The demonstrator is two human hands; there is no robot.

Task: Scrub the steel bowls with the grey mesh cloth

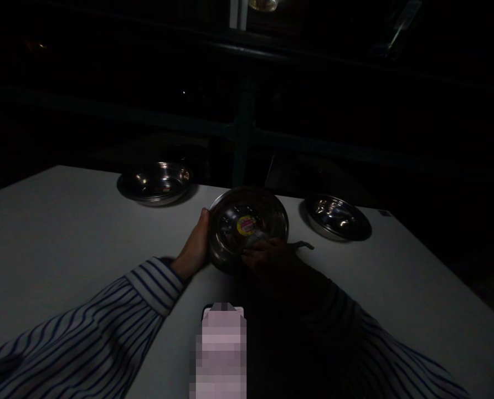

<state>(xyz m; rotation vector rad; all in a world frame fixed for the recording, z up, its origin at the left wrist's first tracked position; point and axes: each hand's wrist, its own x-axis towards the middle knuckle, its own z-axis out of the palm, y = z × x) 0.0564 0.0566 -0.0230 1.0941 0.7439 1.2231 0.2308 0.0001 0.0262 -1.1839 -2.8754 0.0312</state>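
A shiny metal bowl (230,221), tilted toward me, shows a round yellow and red sticker (246,225) at its middle. My left hand (195,246) is closed on the bowl's left edge, its thumb up along the rim. In deep shadow, my right hand (267,257) reaches inside the bowl's lower right part. Its fingers press a greyish cloth (257,237) against the metal just below the sticker. A thin strip, probably the cloth's end, sticks out to the right of this hand. Most of the right palm is too dark to make out.
On the white table (85,238), another metal bowl (155,191) stands at the back left, and one more metal bowl (337,219) at the back right. A phone (224,343) with a blurred-out screen lies at the front. Dark metal framing (242,127) rises beyond the table's far edge.
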